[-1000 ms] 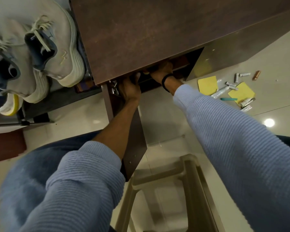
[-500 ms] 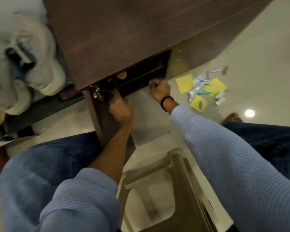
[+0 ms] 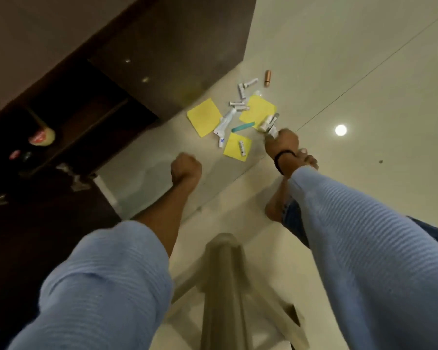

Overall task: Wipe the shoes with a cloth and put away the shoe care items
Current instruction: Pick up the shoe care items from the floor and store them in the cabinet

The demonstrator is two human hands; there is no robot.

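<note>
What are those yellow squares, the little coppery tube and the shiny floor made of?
Yellow squares: thin, flat, matte, probably cloth or foam sheet; too blurry to be sure. Coppery tube: smooth sheen, so metal or metallic-coated plastic. Floor: glossy polished tile; it shows a bright reflection and thin joint lines.

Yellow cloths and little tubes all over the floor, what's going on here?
A person by an open cabinet seems to be tidying shoe care items off the floor. Their right hand reaches the small white tubes at the pile's edge; blur hides whether it grips them. The left hand is a fist holding nothing. Three yellow cloths, a larger white tube, a teal stick and a copper cylinder lie there too. A red-labelled tin sits on the cabinet shelf.
</note>
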